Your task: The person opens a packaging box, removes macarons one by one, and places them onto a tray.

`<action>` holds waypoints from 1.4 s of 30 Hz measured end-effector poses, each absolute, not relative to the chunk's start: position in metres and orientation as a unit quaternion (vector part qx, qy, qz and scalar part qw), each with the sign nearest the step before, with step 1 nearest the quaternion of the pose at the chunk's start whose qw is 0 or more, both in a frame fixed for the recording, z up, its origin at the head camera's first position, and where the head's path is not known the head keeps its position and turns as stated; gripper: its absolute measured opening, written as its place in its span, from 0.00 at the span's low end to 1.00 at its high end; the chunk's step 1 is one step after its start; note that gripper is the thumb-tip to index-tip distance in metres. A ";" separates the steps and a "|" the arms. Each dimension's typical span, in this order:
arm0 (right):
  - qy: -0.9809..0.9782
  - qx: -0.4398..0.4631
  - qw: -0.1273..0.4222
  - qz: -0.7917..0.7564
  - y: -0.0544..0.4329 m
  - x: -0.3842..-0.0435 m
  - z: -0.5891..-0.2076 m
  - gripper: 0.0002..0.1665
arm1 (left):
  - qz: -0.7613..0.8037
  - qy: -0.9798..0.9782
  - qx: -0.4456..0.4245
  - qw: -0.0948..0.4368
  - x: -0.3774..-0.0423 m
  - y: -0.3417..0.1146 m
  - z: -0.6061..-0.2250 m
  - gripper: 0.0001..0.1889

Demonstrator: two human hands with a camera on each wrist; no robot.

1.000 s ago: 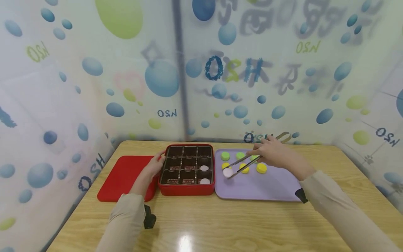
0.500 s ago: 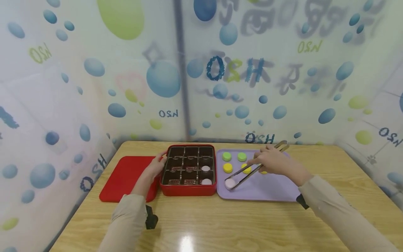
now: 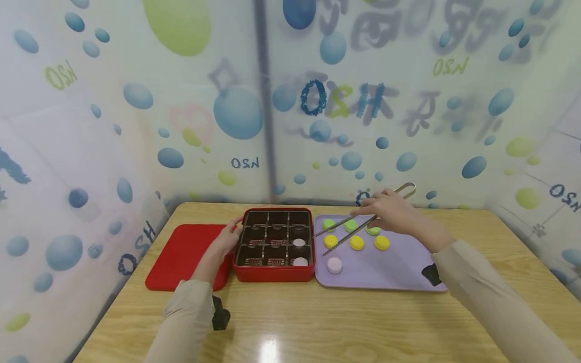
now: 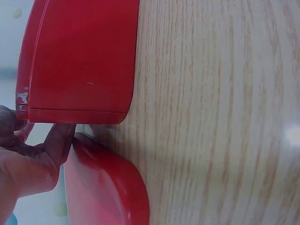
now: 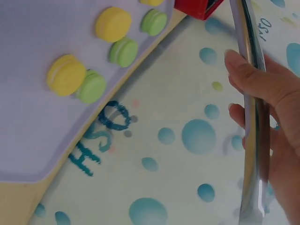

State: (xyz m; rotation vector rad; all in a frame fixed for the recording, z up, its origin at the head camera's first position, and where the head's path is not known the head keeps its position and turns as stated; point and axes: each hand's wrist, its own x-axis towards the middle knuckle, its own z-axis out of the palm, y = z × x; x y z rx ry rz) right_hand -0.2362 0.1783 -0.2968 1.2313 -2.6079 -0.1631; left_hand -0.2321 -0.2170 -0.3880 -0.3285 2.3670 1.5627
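My right hand (image 3: 392, 214) holds metal tongs (image 5: 255, 117), their arms spread and nothing between the tips. The tips hang over the left part of the lilac tray (image 3: 399, 272), near the red box's right wall. A pale pink macaron (image 3: 335, 265) lies at the tray's front left, below the tips. Behind it are three yellow macarons (image 3: 356, 242) and three green macarons (image 3: 329, 225). My left hand (image 3: 226, 241) grips the left side of the red box (image 3: 274, 274) near its back corner. Two pale pink macarons (image 3: 299, 243) sit in the box's right column, middle and front compartments.
A red lid (image 3: 186, 257) lies flat left of the box, partly under my left forearm. The wooden table (image 3: 272, 322) meets a patterned curtain (image 3: 290, 171) at its back edge. Box and tray stand side by side.
The tongs brought the pink macaron toward the tray's front left and let it go. Their arms have spread, and they have lifted away toward the back left. My left hand stays on the box.
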 end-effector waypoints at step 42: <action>-0.840 0.440 0.185 -0.257 0.071 -0.266 -0.303 0.19 | 0.546 0.820 -0.115 0.129 -0.232 -0.217 -0.391 0.24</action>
